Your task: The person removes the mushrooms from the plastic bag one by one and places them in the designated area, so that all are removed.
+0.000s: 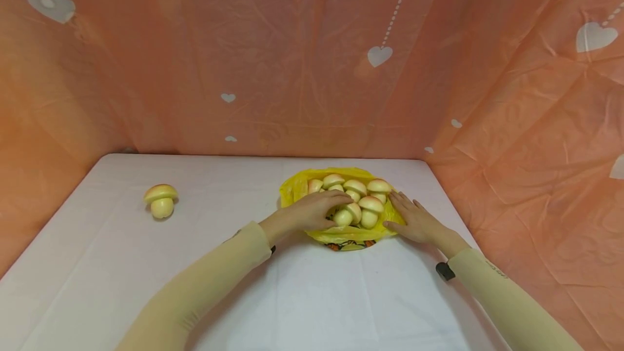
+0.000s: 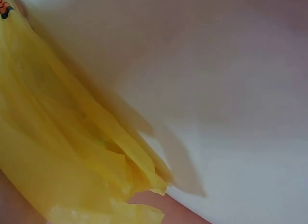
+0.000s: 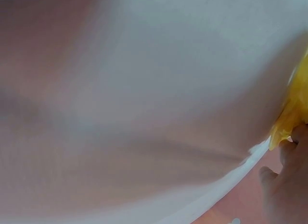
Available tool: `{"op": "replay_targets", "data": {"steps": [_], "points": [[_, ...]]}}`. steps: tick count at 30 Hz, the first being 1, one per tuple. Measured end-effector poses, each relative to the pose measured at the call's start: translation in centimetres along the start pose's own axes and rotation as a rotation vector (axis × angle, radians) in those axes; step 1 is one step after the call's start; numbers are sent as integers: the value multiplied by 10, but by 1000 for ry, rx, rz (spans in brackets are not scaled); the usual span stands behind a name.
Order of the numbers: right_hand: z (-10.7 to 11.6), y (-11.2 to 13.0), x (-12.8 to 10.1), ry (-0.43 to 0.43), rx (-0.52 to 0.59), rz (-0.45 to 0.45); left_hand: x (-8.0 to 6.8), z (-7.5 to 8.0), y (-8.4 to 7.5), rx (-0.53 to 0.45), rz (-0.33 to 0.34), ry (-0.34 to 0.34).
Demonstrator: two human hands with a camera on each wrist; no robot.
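A yellow plastic bag (image 1: 298,191) lay spread on the white tabletop (image 1: 312,297), holding a cluster of toy mushrooms (image 1: 355,187). The left hand (image 1: 317,209) rested over the bag, fingers loosely bent on the mushrooms; whether its grip held 1, I cannot tell. The right hand (image 1: 413,221) lay flat, fingers straight, on the bag's right edge. 1 stray mushroom (image 1: 161,199) sat far left of the bag.

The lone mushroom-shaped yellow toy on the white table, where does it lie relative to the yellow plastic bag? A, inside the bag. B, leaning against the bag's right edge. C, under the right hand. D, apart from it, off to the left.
D: in the head view the lone mushroom-shaped yellow toy lies alone on the white table, well left of the yellow plastic bag, touching neither hand.
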State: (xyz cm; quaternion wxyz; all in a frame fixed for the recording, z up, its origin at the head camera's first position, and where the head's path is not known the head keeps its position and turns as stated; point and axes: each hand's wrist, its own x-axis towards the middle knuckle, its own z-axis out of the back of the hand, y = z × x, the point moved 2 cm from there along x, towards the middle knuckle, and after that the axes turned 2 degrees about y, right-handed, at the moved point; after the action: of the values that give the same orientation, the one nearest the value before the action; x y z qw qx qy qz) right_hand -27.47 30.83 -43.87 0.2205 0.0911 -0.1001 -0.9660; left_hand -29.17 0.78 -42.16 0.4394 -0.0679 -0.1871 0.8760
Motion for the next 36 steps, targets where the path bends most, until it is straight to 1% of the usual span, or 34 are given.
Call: {"op": "replay_targets", "data": {"steps": [5,9,16,19,24,27,33,36], "points": [[1,1,1,0,2,-2,-1,1,1,-32,-1,-4],[0,0,2,3,0,-3,-3,1,1,-49,16,-5],[-2,-1,3,2,-6,-1,-4,2,1,-47,35,-15],[-2,0,3,3,-5,-1,-4,2,2,-50,43,-29],[-2,0,2,4,-3,-2,-6,3,5,-83,50,-67],[-2,0,2,3,-3,0,-8,4,6,-101,40,-93],[-3,-1,2,9,-1,-2,-16,10,8,-151,44,-133],[-3,-3,3,15,-3,-8,-21,13,8,-172,46,-165]]}}
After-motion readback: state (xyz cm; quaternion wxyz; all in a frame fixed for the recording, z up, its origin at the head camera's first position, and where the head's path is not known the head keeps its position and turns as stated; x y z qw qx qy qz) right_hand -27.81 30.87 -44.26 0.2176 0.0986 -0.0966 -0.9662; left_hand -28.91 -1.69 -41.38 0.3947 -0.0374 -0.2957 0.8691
